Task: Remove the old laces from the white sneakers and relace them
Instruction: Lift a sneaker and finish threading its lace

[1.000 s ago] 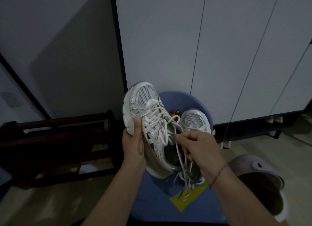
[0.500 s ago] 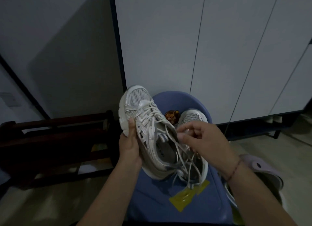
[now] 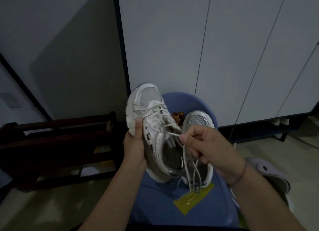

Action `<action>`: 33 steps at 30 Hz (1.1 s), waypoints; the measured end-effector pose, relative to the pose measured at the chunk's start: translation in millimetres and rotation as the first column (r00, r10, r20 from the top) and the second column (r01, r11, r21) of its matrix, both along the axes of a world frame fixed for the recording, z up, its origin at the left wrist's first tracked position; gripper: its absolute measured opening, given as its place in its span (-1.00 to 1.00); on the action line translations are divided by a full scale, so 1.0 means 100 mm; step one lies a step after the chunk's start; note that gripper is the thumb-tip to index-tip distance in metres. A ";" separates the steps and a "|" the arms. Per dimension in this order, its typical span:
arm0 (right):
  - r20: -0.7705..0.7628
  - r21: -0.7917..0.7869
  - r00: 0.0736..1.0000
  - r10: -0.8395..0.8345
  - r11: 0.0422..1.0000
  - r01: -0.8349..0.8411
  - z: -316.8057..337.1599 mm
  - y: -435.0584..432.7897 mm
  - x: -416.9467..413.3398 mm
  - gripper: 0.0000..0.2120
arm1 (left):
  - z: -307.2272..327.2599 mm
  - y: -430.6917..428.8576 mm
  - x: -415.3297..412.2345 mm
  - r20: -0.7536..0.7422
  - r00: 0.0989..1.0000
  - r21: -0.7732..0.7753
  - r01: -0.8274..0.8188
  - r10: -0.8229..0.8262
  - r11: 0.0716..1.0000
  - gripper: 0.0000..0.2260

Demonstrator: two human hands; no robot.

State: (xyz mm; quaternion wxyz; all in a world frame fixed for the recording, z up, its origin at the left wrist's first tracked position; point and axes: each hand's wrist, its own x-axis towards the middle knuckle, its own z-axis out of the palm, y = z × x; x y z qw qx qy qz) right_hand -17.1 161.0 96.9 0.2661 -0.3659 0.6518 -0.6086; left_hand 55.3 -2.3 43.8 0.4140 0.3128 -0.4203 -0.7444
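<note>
Head view: gripped a white sneaker (image 3: 150,113) with the left hand (image 3: 133,147), thumb pressed along the sole edge, other fingers curled behind the shoe and out of sight. Held it raised over a blue chair (image 3: 155,206), toe pointing up and away. Pinched a loop of its lace (image 3: 172,134) between thumb and forefinger of the right hand (image 3: 205,147), just beside the tongue, remaining fingers loosely curled. Left the lace crossed through the eyelets nearer the toe, with loose strands hanging below the right hand toward the seat. Kept the second sneaker (image 3: 198,120) on the seat, partly hidden behind the right hand. Noted a yellow packet (image 3: 191,198) on the seat near the dangling strands, a dark wooden rack (image 3: 60,141) at the left, white cabinet doors (image 3: 172,40) behind, and a lilac slipper (image 3: 269,170) on the floor at the right.
</note>
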 end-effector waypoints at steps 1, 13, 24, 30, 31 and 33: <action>0.046 -0.014 0.999 0.012 1.000 -0.012 0.02 0.04 -0.07 -0.79 | 0.02 -0.05 0.02 0.002 1.000 0.022 -0.021 0.021 1.000 -0.78; -0.341 -0.012 0.920 -0.195 0.979 0.204 -0.06 -0.05 -0.05 -0.92 | 0.00 -0.08 0.00 0.056 0.998 -0.052 -0.016 0.019 0.999 -0.61; -0.467 0.057 0.872 -0.149 0.979 0.198 -0.20 -0.14 0.06 -0.96 | -0.05 -0.09 -0.03 0.035 0.999 -0.034 -0.018 0.019 0.999 -0.59; -0.511 -0.018 0.837 -0.197 0.976 0.218 -0.21 -0.19 0.16 -0.74 | -0.03 -0.10 -0.01 0.049 0.999 -0.087 0.001 0.004 0.996 -0.45; -0.508 -0.023 0.838 -0.198 0.976 0.216 -0.21 -0.20 0.17 -0.77 | -0.04 -0.09 -0.01 0.055 0.998 -0.099 0.013 -0.007 0.995 -0.40; -0.511 0.011 0.843 -0.166 0.980 0.200 -0.21 -0.21 0.18 -0.90 | -0.05 -0.08 -0.01 0.067 0.998 -0.109 0.015 -0.007 0.994 -0.36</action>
